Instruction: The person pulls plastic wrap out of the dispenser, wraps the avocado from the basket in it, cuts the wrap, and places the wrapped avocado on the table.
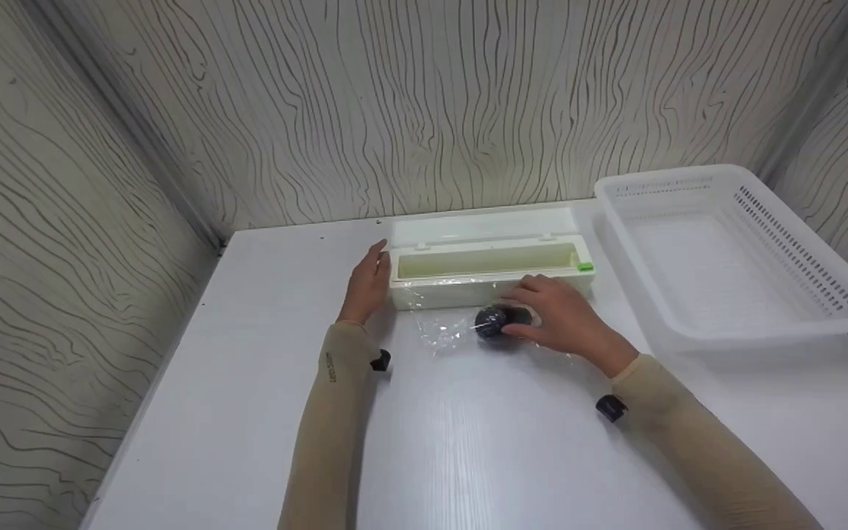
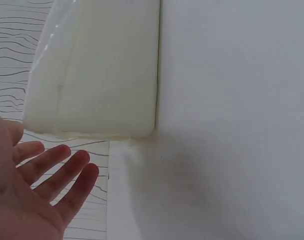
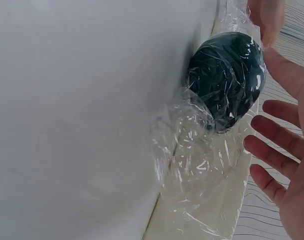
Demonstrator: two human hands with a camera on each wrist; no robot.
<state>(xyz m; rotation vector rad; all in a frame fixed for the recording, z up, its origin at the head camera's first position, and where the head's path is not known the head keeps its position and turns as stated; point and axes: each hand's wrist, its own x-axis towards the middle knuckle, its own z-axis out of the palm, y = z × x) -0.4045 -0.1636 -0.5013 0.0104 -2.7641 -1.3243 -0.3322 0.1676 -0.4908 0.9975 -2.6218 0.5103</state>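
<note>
A long white box [image 1: 494, 291] with its lid [image 1: 483, 230] folded back lies across the table. My left hand [image 1: 369, 287] rests at the box's left end. Its fingers are extended and hold nothing. In front of the box my right hand [image 1: 564, 316] holds a dark, rounded, egg-shaped object [image 3: 224, 80], thumb on the near side and fingers toward the box. Clear plastic film [image 3: 192, 155] is wrapped around this object and trails off it, crinkled. In the right wrist view the object looks dark green, and the other fingers are spread beside it.
A white plastic basket [image 1: 659, 250] with slotted sides stands to the right. A green clip [image 1: 584, 266] sits at the box's right corner. Wood-patterned panels [image 1: 424, 110] enclose the back and sides of the white table [image 1: 461, 442].
</note>
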